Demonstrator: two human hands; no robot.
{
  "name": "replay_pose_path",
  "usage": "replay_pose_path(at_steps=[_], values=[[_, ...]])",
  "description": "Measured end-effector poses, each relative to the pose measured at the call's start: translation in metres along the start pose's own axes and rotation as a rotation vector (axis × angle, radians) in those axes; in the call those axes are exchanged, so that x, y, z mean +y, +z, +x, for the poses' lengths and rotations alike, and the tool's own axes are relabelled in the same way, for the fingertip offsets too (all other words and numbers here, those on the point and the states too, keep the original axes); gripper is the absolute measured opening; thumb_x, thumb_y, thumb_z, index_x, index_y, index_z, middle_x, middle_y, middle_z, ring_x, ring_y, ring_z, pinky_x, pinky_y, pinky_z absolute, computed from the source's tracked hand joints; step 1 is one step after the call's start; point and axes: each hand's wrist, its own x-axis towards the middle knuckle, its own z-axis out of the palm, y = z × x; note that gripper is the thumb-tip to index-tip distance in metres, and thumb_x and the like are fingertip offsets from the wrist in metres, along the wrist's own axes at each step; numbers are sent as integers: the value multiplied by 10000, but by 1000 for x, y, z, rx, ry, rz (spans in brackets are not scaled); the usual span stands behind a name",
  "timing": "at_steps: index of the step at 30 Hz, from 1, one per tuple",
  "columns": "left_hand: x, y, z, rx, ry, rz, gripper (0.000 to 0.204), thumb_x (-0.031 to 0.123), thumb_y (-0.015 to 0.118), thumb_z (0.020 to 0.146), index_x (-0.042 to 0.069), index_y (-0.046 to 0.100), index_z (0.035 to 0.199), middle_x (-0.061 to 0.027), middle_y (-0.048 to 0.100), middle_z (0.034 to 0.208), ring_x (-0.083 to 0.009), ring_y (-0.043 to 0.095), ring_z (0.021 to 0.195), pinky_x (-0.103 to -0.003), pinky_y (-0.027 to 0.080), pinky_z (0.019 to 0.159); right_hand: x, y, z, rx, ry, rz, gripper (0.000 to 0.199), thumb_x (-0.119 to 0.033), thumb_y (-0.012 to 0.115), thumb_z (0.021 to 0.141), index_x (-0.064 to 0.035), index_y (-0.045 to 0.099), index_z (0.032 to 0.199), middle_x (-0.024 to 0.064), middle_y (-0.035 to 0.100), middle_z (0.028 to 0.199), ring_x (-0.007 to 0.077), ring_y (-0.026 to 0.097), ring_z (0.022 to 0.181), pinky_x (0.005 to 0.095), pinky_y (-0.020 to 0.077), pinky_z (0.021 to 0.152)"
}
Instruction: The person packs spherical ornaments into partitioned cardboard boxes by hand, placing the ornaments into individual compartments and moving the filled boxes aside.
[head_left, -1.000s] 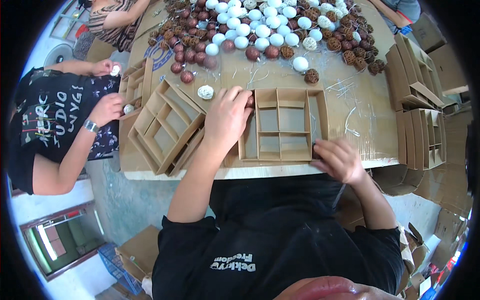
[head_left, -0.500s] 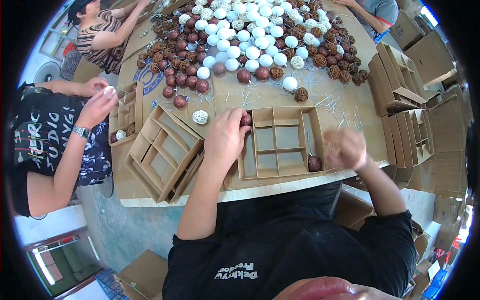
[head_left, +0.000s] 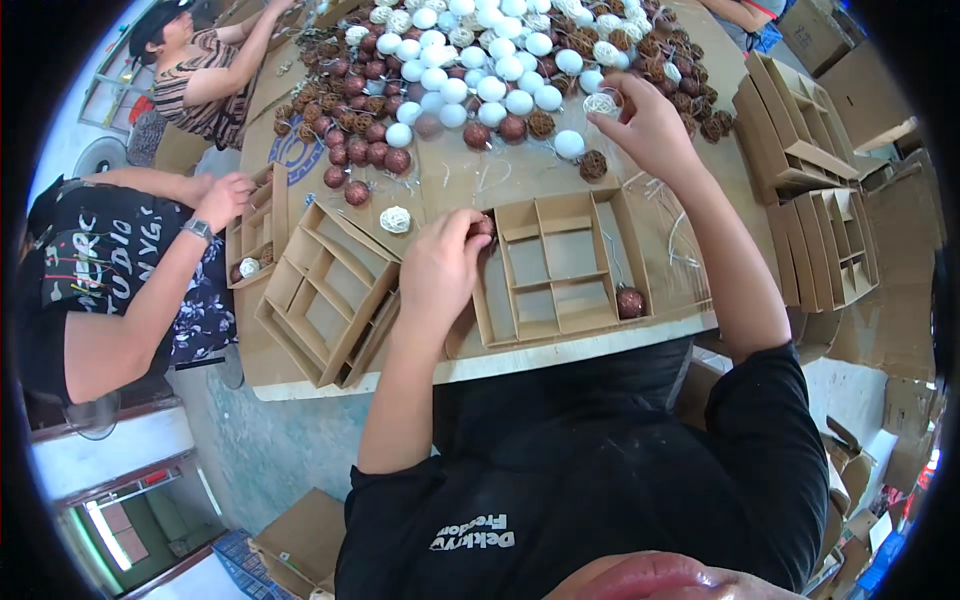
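Observation:
A shallow cardboard box with dividers (head_left: pixel 560 326) lies in front of me at the table's near edge. A dark red glitter ball (head_left: pixel 631 303) sits in its lower right corner, with a thin string running up the right compartment. At the box's upper left corner, my left hand (head_left: pixel 440 268) is closed on another dark red glitter ball (head_left: pixel 484 226). My right hand (head_left: pixel 652 128) is stretched out to the pile's near right side, its thumb and fingers closed around a white woven ball (head_left: pixel 600 104). A plain white ball (head_left: pixel 569 144) and a brown woven ball (head_left: pixel 593 164) lie just below it.
Stacked divided boxes (head_left: pixel 325 285) stand left of my box, beside a loose white woven ball (head_left: pixel 395 219). More divided boxes (head_left: pixel 800 130) are stacked at the right. A co-worker's hand (head_left: pixel 228 198) is over a box at the left. Loose strings (head_left: pixel 680 235) lie at the right.
My right hand has moved from beside the box's right side, away from me to the pile, and taken hold of a white woven ball. My left hand stays at the box's upper left corner.

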Motion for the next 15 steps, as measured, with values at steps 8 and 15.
replay_pose_path(at_steps=[8, 15], values=[[18, -50, 63, -235, 245, 382, 305, 300, 721, 979, 33, 700, 1127, -184, 716, 1120, -385, 713, 1014, -469, 586, 847, -34, -26, -152, -164, -136, -114, 477, -365, 836, 880, -122, 655, 1249, 109, 624, 1062, 326, 705, 865, 432, 595, 748], [13, -76, 181, -258, 326, 703, 331, 333, 693, 980, 15, 731, 1066, -211, 761, 1023, -393, 738, 990, -526, 591, 847, -54, -50, -159, -474, -145, -48, 586, -287, 712, 951, -3, 566, 1442, 202, 560, 1181, 380, 622, 1090, 449, 557, 896]])
